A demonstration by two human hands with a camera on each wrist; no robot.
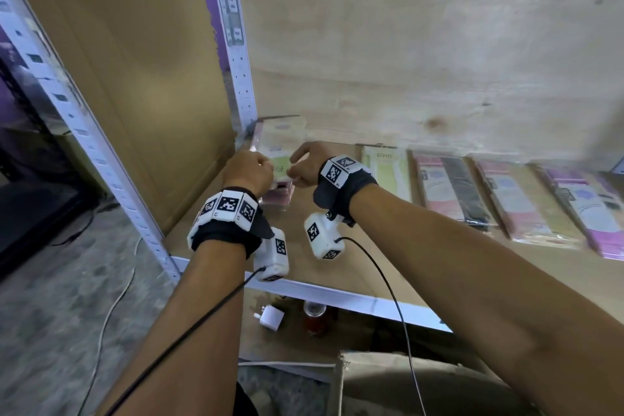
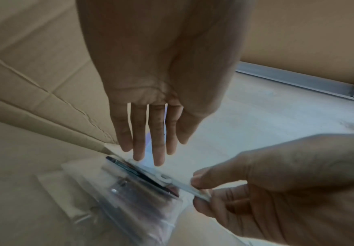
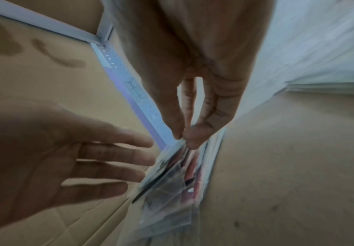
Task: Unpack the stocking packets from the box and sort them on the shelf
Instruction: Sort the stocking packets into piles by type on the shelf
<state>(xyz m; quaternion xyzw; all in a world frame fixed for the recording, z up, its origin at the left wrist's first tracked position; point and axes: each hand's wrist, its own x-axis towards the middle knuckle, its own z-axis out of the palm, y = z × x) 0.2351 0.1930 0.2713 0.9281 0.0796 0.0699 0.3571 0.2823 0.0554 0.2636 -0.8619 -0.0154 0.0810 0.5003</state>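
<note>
A stack of clear-wrapped stocking packets (image 1: 282,142) lies in the far left corner of the shelf (image 1: 341,267), against the white post. My right hand (image 1: 305,164) pinches the near edge of the top packet (image 3: 173,166) between thumb and forefinger (image 3: 195,138). My left hand (image 1: 251,167) hovers just left of it; in the left wrist view its fingers (image 2: 158,149) are straight and spread above the stack (image 2: 142,191), holding nothing. The right wrist view shows that flat left hand (image 3: 92,159) beside the packets.
Several more packets lie in a row along the shelf to the right: a green one (image 1: 388,176), then pink and purple ones (image 1: 526,206). Cardboard (image 1: 141,71) lines the left side. A white plug (image 1: 270,317) and a jar (image 1: 314,312) sit below; a cardboard box (image 1: 405,378) stands at my feet.
</note>
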